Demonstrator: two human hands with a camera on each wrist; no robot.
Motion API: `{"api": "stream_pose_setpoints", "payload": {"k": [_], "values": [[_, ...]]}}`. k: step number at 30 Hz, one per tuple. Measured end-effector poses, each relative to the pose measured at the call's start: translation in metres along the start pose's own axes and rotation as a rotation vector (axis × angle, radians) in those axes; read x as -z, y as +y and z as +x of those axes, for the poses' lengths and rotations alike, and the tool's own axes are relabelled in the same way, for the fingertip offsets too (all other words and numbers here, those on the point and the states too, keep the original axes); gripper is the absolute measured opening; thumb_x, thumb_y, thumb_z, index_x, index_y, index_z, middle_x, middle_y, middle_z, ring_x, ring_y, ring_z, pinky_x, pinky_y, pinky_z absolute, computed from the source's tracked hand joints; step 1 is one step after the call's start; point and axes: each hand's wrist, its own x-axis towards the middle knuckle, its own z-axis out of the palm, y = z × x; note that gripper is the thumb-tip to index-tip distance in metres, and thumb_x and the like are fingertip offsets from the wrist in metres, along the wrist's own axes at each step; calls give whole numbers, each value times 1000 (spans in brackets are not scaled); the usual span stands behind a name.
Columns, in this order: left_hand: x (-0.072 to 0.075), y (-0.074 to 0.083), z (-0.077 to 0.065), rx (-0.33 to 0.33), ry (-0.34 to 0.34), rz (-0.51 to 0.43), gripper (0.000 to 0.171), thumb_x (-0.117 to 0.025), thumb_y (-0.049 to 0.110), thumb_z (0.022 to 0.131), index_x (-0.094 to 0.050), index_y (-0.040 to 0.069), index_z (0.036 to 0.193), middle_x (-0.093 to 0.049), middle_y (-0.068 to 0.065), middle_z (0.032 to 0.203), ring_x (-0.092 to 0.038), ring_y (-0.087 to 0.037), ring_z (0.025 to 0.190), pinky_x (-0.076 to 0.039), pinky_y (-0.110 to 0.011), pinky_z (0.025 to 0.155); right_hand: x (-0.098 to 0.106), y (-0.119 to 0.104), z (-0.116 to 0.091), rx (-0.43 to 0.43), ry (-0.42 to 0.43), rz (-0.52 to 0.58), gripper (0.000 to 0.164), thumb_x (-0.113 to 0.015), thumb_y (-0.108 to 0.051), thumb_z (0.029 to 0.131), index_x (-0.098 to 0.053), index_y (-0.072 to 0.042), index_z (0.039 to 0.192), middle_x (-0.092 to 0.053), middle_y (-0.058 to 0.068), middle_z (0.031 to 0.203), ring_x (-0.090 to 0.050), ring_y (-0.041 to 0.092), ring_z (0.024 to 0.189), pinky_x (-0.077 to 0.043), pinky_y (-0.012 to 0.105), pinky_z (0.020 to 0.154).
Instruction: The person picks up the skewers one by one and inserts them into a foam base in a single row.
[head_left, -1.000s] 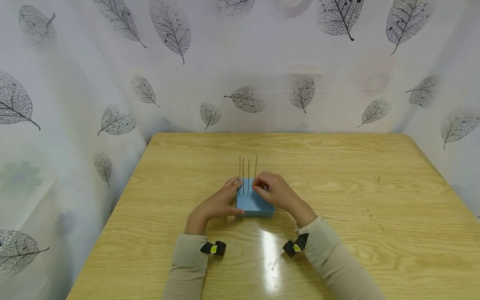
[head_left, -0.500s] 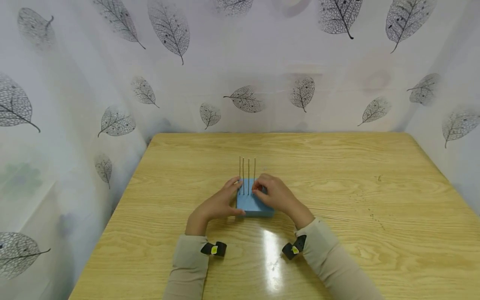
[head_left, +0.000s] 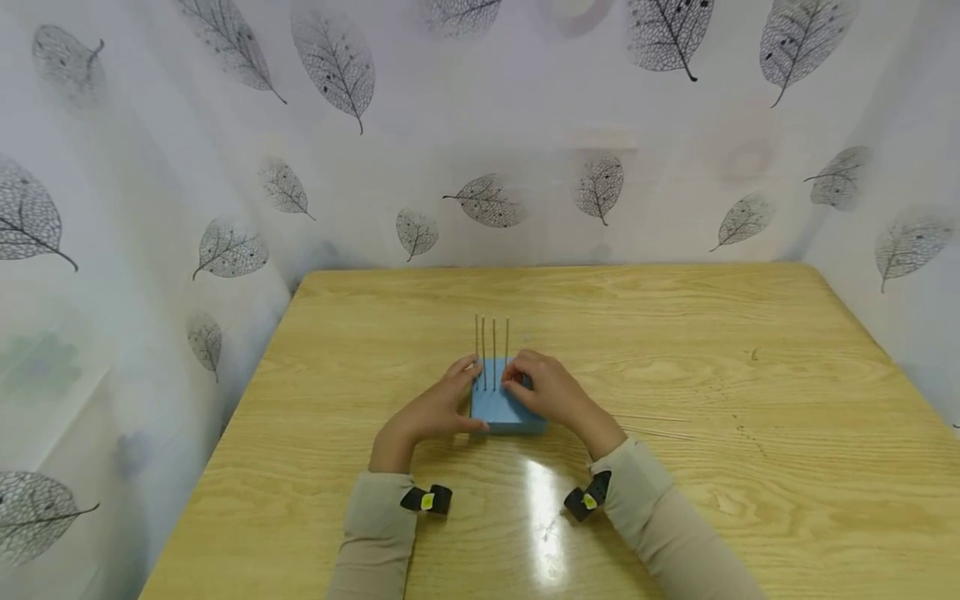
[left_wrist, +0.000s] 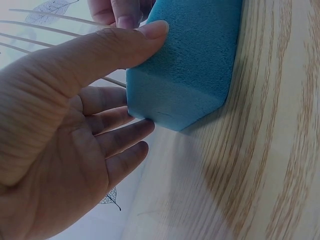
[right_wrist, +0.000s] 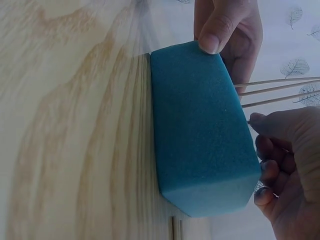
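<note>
A blue foam block [head_left: 510,410] lies on the table, with several thin wooden sticks [head_left: 494,354] standing upright in a row in its top. My left hand [head_left: 429,410] holds the block's left end; in the left wrist view the thumb [left_wrist: 107,52] presses the near face and the fingers reach round the far side. At the row's right end, my right hand [head_left: 557,390] pinches the rightmost stick [head_left: 507,337] low down, close to the foam. The fingers hide that stick's lower part in the head view.
Loose sticks [head_left: 652,428] lie on the wooden table [head_left: 750,517] to the right, partly behind the right wrist. A leaf-printed curtain [head_left: 525,108] hangs behind the table and along its sides. Small dark marks dot the tabletop at right.
The rightmost stick's top has dropped to about the height of the others, with the right hand still at its base. The left hand keeps its place on the block.
</note>
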Motion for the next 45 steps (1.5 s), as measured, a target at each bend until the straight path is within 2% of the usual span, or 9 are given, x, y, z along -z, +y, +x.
{"api": "stream_pose_setpoints", "payload": {"k": [7, 16, 27, 36, 45], "values": [[-1, -3, 1, -4, -10, -3, 90, -76, 22, 81, -21, 2, 150, -7, -7, 158, -14, -27, 143, -25, -45, 111, 6, 3, -8, -33, 18, 7, 10, -68, -12, 87, -69, -6, 95, -60, -2, 84, -53, 10, 73, -46, 27, 64], [-2, -1, 0, 5, -8, 7, 91, -76, 23, 81, -21, 3, 150, -6, -7, 159, -13, -27, 143, -24, -45, 112, 20, 13, -23, -6, 65, 60, 10, -67, -7, 87, -70, -3, 95, -65, 2, 87, -55, 12, 73, -49, 33, 64], [-2, -1, 0, -2, -14, -2, 91, -76, 22, 82, -19, 3, 150, -5, -9, 158, -13, -28, 143, -28, -47, 110, 36, 31, -46, -45, 115, 22, 11, -68, -5, 86, -70, -4, 98, -66, 0, 91, -56, 12, 74, -48, 30, 64], [-1, 1, -1, 13, -9, -2, 91, -76, 21, 81, -19, 3, 150, -4, -5, 159, -12, -27, 143, -27, -46, 110, 48, 48, -64, -103, 111, 11, 11, -66, -5, 88, -70, -2, 98, -65, 3, 88, -53, 11, 73, -48, 27, 62], [-1, 2, -1, 5, -19, -10, 91, -75, 20, 82, -18, 2, 150, -4, -10, 158, -12, -29, 143, -28, -48, 109, 63, 57, -79, -159, 80, 0, 12, -66, 0, 86, -69, -1, 98, -66, 2, 89, -53, 9, 72, -47, 26, 62]]}}
